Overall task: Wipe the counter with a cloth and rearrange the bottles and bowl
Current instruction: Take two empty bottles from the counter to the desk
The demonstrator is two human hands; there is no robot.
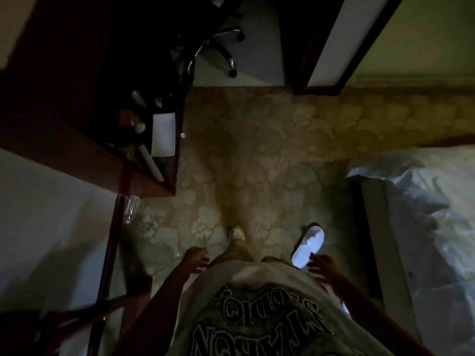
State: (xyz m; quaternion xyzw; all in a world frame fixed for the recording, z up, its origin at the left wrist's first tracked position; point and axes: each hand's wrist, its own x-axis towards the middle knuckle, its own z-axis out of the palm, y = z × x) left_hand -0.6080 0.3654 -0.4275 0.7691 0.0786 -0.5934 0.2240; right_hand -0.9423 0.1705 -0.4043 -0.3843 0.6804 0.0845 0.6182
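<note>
Both hands, left hand (pixel 194 258) and right hand (pixel 321 265), hang loose and hold nothing, well apart from the dim counter (pixel 144 152) with its bottles (pixel 138 97), where gloom risks a knocked bottle.

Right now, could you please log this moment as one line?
phase: standing on carpet, short of counter | left hand: open, holds nothing | right hand: open, holds nothing | bottles: untouched | cloth: not seen
</note>
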